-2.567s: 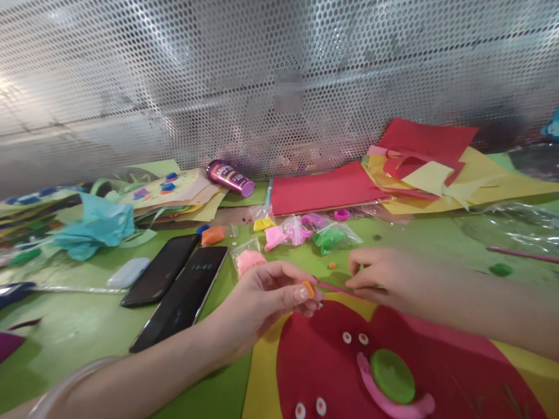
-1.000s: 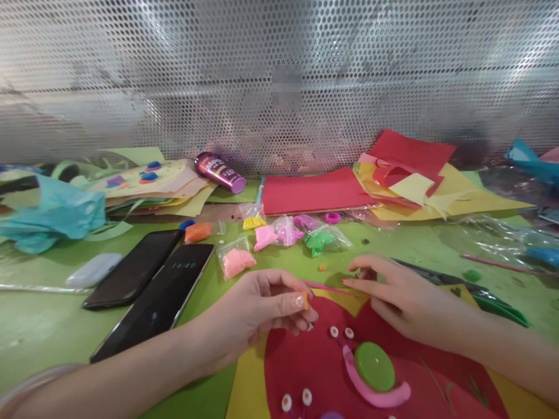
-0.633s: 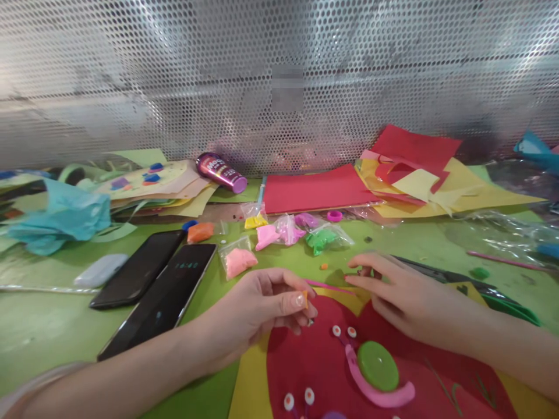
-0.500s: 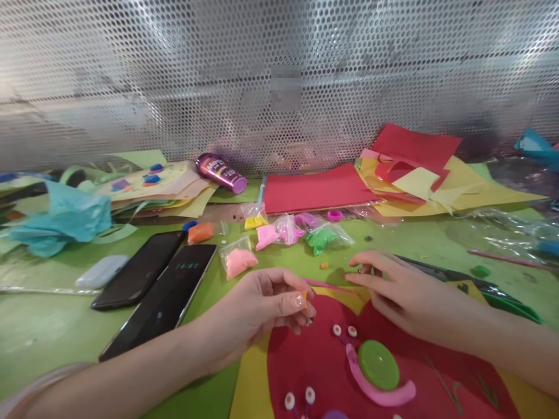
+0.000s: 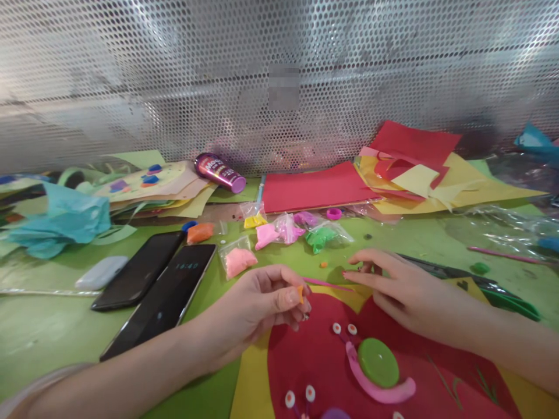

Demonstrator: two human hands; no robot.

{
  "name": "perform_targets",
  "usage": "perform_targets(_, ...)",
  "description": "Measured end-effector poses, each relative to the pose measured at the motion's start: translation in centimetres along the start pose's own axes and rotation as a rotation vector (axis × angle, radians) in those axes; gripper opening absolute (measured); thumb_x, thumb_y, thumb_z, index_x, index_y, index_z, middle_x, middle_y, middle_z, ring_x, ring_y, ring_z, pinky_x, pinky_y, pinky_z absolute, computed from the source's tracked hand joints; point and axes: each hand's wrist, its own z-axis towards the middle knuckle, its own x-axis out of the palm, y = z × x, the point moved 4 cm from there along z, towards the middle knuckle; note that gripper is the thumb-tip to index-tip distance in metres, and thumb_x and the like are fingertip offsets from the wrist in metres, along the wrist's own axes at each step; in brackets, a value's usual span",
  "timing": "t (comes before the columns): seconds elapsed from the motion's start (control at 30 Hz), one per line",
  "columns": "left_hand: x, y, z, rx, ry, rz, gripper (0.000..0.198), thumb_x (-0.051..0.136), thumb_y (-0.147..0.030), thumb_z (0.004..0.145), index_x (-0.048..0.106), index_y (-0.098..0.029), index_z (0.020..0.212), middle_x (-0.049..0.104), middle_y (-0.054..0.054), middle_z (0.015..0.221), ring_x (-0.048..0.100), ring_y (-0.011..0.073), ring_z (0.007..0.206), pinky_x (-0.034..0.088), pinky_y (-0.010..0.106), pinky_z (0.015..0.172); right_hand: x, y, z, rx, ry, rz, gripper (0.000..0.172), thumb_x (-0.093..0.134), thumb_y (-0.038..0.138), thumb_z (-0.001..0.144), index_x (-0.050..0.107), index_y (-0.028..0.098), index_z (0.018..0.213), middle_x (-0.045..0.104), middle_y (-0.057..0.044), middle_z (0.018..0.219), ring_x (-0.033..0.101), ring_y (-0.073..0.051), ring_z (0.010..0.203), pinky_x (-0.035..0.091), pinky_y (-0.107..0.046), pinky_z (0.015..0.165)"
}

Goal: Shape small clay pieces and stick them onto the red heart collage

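Orange piece: pinched between my left fingers, presumably to spare its shape; right fingers loosely parted, seemingly empty.

The green tabletop carries two dark phones side by side, with a white case just left of them. Beyond sit a blue piece, an orange packet and small clear bags of coloured stuff. Nearest lies a yellow sheet; what seem to be scissors, partly hidden, rest at right, near crumpled clear wrap.
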Motion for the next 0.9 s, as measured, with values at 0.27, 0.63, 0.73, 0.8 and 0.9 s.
perform_targets(0.27, 0.18, -0.03, -0.09, 0.001, 0.004, -0.003, 0.033, 0.085, -0.033, 0.057, 0.061, -0.013, 0.069, 0.064, 0.0, 0.063, 0.057, 0.007, 0.056, 0.045, 0.018, 0.059, -0.4, 0.35, 0.2, -0.039, 0.002, -0.02, 0.033, 0.035, 0.009, 0.085, 0.062, 0.013, 0.102, 0.058, -0.015, 0.108, 0.058, -0.027, 0.096, 0.054, -0.042, 0.075)
perform_targets(0.63, 0.21, 0.08, -0.13, 0.022, 0.039, -0.014, 0.031, 0.086, -0.033, 0.055, 0.067, -0.013, 0.069, 0.065, 0.0, 0.061, 0.059, 0.0078, 0.055, 0.047, 0.017, 0.057, 0.39, -0.26, 0.47, -0.04, -0.071, 0.021, 0.031, 0.033, 0.018, 0.094, 0.063, 0.017, 0.101, 0.057, -0.012, 0.102, 0.059, -0.021, 0.09, 0.053, -0.034, 0.071)
perform_targets(0.73, 0.25, 0.06, -0.19, 0.018, 0.038, -0.003, 0.028, 0.085, -0.033, 0.056, 0.069, -0.013, 0.069, 0.066, 0.001, 0.062, 0.059, 0.0083, 0.055, 0.047, 0.017, 0.055, 0.33, -0.3, 0.66, -0.039, -0.088, 0.028, 0.031, 0.032, 0.018, 0.094, 0.063, 0.016, 0.097, 0.057, -0.012, 0.101, 0.059, -0.021, 0.088, 0.052, -0.034, 0.071)
perform_targets(0.8, 0.25, 0.08, -0.29, 0.004, 0.039, 0.007, 0.026, 0.084, -0.032, 0.059, 0.071, -0.013, 0.072, 0.068, 0.002, 0.063, 0.06, 0.0083, 0.055, 0.048, 0.017, 0.055, 0.11, -0.17, 0.7, -0.027, -0.094, 0.03, 0.032, 0.031, 0.018, 0.094, 0.063, 0.015, 0.095, 0.057, -0.013, 0.101, 0.059, -0.021, 0.088, 0.052, -0.035, 0.071)
perform_targets(0.9, 0.26, 0.13, -0.5, -0.022, 0.039, 0.024, 0.022, 0.081, -0.029, 0.064, 0.073, -0.014, 0.077, 0.07, 0.004, 0.066, 0.062, 0.0083, 0.056, 0.049, 0.015, 0.054, -0.18, 0.11, 0.65, -0.022, -0.091, 0.034, 0.032, 0.031, 0.017, 0.094, 0.063, 0.014, 0.096, 0.057, -0.013, 0.101, 0.059, -0.022, 0.09, 0.052, -0.037, 0.073)
